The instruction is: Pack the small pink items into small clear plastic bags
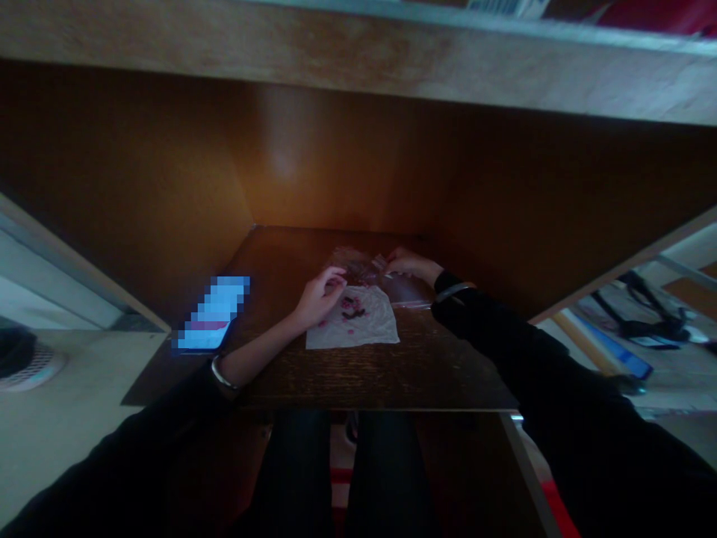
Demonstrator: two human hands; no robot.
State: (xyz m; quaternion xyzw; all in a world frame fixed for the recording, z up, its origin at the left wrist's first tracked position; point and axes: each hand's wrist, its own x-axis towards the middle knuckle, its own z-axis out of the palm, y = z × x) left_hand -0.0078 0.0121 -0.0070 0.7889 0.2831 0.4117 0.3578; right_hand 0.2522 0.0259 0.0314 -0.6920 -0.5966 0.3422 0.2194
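A clear plastic zip bag (386, 276) lies beyond the crumpled white paper (352, 323) holding dark red bits (352, 308); the right hand (408, 263) rests on the bag, its grip unclear; the left hand (322, 295) curls loosely above the paper, any hold hidden.

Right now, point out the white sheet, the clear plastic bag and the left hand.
white sheet (358, 334): head view, lower part of the sheet.
clear plastic bag (408, 290): head view, right part of the bag, below the right hand.
left hand (322, 297): head view, back of the hand.
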